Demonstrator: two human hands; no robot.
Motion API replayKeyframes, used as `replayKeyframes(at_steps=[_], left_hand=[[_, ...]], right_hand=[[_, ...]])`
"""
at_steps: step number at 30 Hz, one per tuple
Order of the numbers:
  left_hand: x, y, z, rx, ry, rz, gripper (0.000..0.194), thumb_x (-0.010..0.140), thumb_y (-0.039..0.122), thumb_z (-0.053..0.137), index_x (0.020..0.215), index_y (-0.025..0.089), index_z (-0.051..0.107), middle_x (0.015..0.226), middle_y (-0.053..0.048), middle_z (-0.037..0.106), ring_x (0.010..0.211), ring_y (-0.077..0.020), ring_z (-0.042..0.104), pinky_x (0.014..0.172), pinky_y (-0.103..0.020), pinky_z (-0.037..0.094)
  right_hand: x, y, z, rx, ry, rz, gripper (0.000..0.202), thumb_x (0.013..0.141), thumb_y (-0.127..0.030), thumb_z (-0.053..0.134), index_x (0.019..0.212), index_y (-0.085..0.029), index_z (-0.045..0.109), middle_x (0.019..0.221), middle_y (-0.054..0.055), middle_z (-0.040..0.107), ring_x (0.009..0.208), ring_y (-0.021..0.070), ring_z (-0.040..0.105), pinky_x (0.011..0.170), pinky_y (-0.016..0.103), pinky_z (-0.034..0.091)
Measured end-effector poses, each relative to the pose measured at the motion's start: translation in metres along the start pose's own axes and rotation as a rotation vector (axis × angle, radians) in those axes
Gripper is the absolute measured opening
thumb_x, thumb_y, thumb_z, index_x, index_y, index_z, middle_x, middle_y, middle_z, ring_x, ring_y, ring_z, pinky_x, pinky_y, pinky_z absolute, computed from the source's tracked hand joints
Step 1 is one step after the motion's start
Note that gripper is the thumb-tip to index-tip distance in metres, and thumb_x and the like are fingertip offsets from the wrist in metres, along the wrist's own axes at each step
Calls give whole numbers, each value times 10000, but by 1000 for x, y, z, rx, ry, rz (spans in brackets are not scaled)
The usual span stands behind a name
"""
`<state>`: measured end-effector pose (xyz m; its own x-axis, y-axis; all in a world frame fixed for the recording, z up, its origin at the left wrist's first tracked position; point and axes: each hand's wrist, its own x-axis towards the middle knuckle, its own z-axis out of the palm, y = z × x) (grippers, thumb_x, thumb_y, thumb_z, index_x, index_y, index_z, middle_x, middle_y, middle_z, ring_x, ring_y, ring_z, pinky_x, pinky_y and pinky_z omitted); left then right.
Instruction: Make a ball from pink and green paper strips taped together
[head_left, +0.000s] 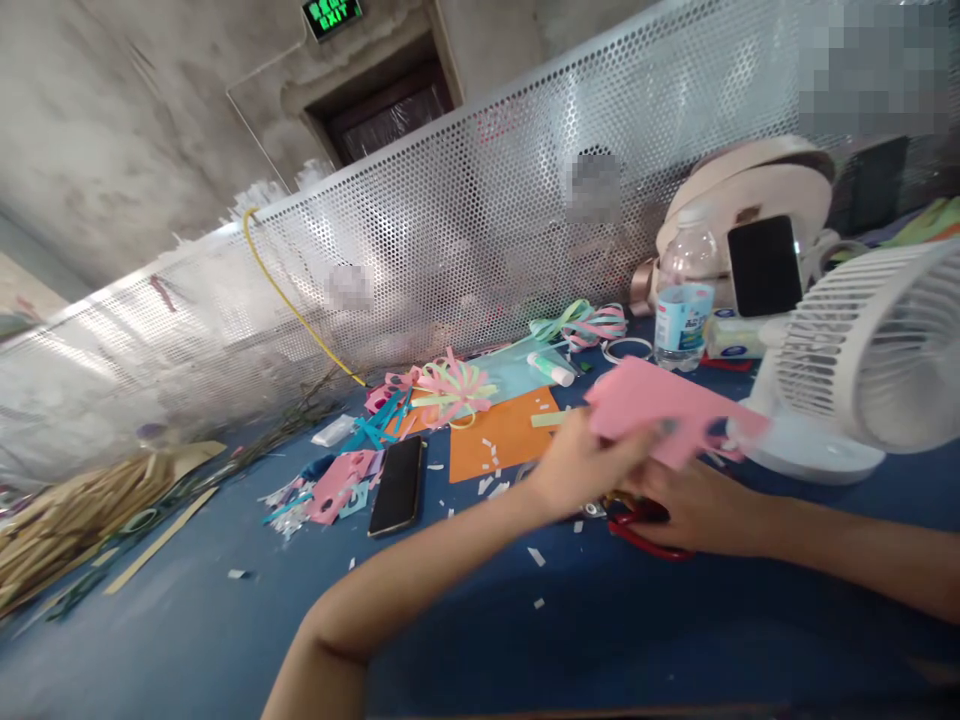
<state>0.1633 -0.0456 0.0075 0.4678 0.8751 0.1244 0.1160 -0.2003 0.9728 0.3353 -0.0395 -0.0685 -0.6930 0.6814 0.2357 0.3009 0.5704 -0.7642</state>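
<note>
A sheet of pink paper [656,400] with a cut-out near its right end is pinched in my left hand [574,465], raised over the table. Just below and to the right, my right hand [705,505] has its fingers around a pair of red-handled scissors [649,535]. The paper and left fingers cover part of the scissors and of my right fingertips. Beyond my left wrist lies an orange sheet [480,450] sprinkled with small white scraps. Behind it rests a looped pink and yellow paper-strip flower [454,385].
A black phone [397,485] lies left of the orange sheet, beside cut pink paper [341,485]. A glue stick [550,369] is at the back. A bottle [684,310] and white fan [832,360] stand right. Perforated metal panels [450,220] border the table; brown strips [90,510] lie left.
</note>
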Motion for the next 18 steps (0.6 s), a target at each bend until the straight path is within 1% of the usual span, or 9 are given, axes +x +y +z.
replayKeyframes(at_steps=[2,4,7,8,10,12,14,16,18], left_hand=[[16,-11,-27,-29,34,-99,451,873,555,629,731,129,671,569,-52,658,402,-92,522,419,-216,432],[21,-22,-54,-43,49,-267,542,830,649,627,701,123,653,604,-67,674,409,-89,546,425,-209,438],[6,-31,-78,-19,23,-319,561,797,682,643,813,125,709,701,-90,721,495,-105,613,490,-208,477],[-3,-32,-82,3,4,-315,553,780,679,664,810,130,725,720,-96,730,517,-112,624,492,-206,473],[-25,-30,-83,143,-32,-252,521,830,655,615,798,152,746,769,-94,744,603,-122,649,527,-198,482],[-43,-28,-81,211,-36,-236,402,820,558,684,787,162,747,719,-61,728,573,-117,626,540,-213,497],[-56,-27,-79,198,-42,-264,280,755,429,785,817,158,748,739,-58,738,598,-125,644,606,-244,528],[-62,-27,-79,168,-12,-276,235,739,359,804,817,146,744,768,-77,750,638,-140,669,657,-272,539],[-65,-28,-79,140,63,-241,210,746,336,799,764,144,718,761,-81,750,656,-144,676,665,-272,530]], right_hand=[[5,-4,-6,-158,-88,-94,28,824,-261,673,844,-249,657,818,36,657,705,207,603,644,326,414],[8,-8,-8,-316,-142,-160,53,859,-247,607,904,-233,631,861,25,663,715,198,605,643,315,389],[9,-10,-9,-387,-126,-133,64,884,-260,586,920,-214,612,864,25,668,750,204,625,657,303,399],[9,-9,-8,-395,-122,-121,74,884,-263,587,930,-212,614,877,28,673,771,210,635,668,304,407],[8,-8,-8,-414,-116,-106,105,879,-263,589,962,-209,622,912,36,685,810,226,652,685,311,418],[7,-7,-8,-426,-116,-98,120,877,-267,591,974,-206,628,925,40,693,824,234,659,688,316,424],[7,-8,-8,-431,-115,-95,126,892,-281,586,977,-203,637,924,41,697,814,231,658,687,321,429],[8,-10,-9,-437,-109,-111,128,899,-290,587,970,-205,651,922,42,700,803,228,656,686,326,436],[8,-12,-10,-444,-96,-135,122,871,-294,622,958,-222,668,924,40,706,809,239,662,694,337,450]])
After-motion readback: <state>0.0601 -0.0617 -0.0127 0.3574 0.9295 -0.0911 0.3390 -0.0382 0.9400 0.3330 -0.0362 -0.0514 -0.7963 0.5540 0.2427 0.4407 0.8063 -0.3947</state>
